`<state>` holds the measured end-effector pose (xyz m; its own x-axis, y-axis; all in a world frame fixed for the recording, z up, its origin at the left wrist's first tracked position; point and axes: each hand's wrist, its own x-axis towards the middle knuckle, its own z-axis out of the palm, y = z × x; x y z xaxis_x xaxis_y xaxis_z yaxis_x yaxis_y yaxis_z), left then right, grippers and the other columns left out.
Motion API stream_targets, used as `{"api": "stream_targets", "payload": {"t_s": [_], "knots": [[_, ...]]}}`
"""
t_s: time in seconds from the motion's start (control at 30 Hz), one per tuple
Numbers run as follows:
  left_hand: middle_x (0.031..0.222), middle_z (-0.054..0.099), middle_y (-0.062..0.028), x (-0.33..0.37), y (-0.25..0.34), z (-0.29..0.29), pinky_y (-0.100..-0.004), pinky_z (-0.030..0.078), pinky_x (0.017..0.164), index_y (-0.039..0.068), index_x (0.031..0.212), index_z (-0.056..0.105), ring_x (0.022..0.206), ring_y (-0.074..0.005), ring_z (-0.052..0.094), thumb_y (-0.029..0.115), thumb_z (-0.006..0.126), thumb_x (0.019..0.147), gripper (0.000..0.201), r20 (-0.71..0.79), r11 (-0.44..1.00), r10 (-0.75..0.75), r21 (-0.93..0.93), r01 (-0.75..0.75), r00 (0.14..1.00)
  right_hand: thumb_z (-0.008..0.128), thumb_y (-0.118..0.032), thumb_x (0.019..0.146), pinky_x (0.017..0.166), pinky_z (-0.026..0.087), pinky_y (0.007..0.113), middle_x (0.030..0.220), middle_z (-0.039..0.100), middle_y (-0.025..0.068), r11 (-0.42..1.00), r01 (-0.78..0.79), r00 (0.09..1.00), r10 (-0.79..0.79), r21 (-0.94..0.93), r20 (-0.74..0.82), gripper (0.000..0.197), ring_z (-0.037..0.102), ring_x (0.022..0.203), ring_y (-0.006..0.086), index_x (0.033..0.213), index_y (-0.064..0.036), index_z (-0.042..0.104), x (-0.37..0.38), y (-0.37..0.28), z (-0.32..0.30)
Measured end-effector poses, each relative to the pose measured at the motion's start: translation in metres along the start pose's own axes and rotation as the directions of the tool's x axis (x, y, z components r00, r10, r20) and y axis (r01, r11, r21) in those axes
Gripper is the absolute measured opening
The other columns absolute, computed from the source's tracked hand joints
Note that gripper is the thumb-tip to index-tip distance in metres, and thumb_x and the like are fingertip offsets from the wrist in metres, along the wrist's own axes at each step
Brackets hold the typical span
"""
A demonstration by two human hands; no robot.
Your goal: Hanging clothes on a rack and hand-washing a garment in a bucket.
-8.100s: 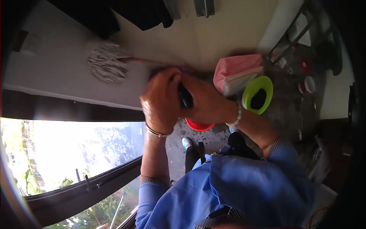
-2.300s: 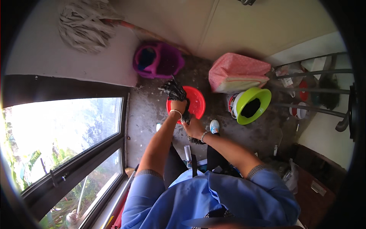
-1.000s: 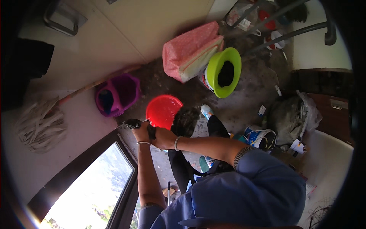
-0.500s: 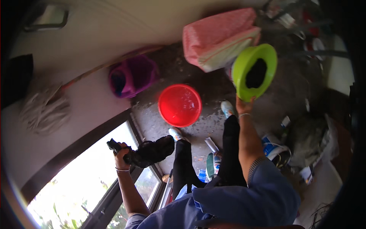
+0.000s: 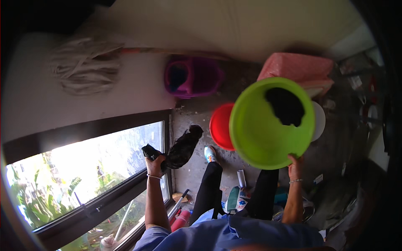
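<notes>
My left hand (image 5: 154, 165), beside the window, is closed round the middle of a black crumpled bundle (image 5: 182, 149). One end sticks out beyond the fist and the longer end hangs toward the middle; whether it is cloth or plastic I cannot tell. In my right hand (image 5: 295, 168) is the near rim of a lime-green basin (image 5: 259, 134), held up and tilted so its inside shows. A dark, flat-looking piece (image 5: 285, 106) lies against the basin's far inner side. Behind the basin, partly covered by it, a red basin (image 5: 221, 126) stands on the floor.
Along the wall stand a purple mop bucket (image 5: 205, 77) and a mop (image 5: 86, 67) with a pale head. A pink bag (image 5: 297, 69) and a white round container (image 5: 319, 121) are beyond the green basin. The window frame (image 5: 92, 125) runs along my left.
The green basin has swung nearer and to the left, showing more of its inside and overlapping the red basin. My view has turned; the black bundle remains in my left hand.
</notes>
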<state>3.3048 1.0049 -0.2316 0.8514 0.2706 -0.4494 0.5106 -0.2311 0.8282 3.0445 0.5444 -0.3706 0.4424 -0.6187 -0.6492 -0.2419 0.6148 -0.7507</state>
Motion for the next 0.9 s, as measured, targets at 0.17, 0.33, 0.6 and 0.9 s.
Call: {"api": "stream_targets", "payload": {"t_s": [0.17,0.33,0.6,0.9], "knots": [[0.066,0.054,-0.0029,0.006,-0.016,-0.034,-0.0262,0.045,0.054,0.003,0.073,0.054,0.056,-0.0137,0.052,-0.002,0.062,0.056,0.02,-0.115,0.996,-0.06,-0.07,0.052,0.992,0.059,0.002,0.065,0.064,0.047,0.028,0.08,0.059,0.0052,0.988,-0.052,0.947,0.094,-0.143,0.306,0.029,0.058,0.07,0.016,0.094,-0.0019,0.057,0.033,0.03,0.17],[0.069,0.051,-0.0009,0.001,-0.022,-0.07,-0.0249,0.044,0.055,0.005,0.079,0.053,0.058,-0.0119,0.05,-0.001,0.063,0.056,0.025,-0.251,0.997,-0.067,-0.04,0.058,0.966,0.058,0.002,0.068,0.041,0.044,0.025,0.081,0.058,0.0049,0.974,-0.221,0.924,0.194,0.048,0.33,0.027,0.058,0.066,0.0142,0.094,-0.0037,0.056,0.05,0.089,0.37],[0.072,0.049,0.0009,0.005,-0.04,-0.103,-0.023,0.042,0.059,0.007,0.078,0.052,0.063,-0.0094,0.048,-0.002,0.061,0.055,0.026,-0.191,0.989,-0.013,0.144,0.041,0.981,0.057,-0.007,0.083,0.064,0.055,0.03,0.105,0.054,0.0099,0.912,-0.081,0.907,-0.099,0.401,0.409,0.037,0.059,0.089,0.0196,0.117,-0.0062,0.043,0.101,0.145,0.492],[0.075,0.05,-0.0019,0.027,-0.033,-0.096,-0.0271,0.044,0.062,0.005,0.084,0.052,0.065,-0.013,0.049,0.0,0.064,0.057,0.029,-0.124,0.981,0.002,0.194,0.022,0.992,0.06,-0.057,0.075,0.088,0.038,0.04,0.121,0.045,0.0083,0.818,-0.511,0.813,0.36,0.265,0.458,0.074,0.045,0.109,0.019,0.127,-0.0113,0.034,0.077,0.161,0.486]]}}
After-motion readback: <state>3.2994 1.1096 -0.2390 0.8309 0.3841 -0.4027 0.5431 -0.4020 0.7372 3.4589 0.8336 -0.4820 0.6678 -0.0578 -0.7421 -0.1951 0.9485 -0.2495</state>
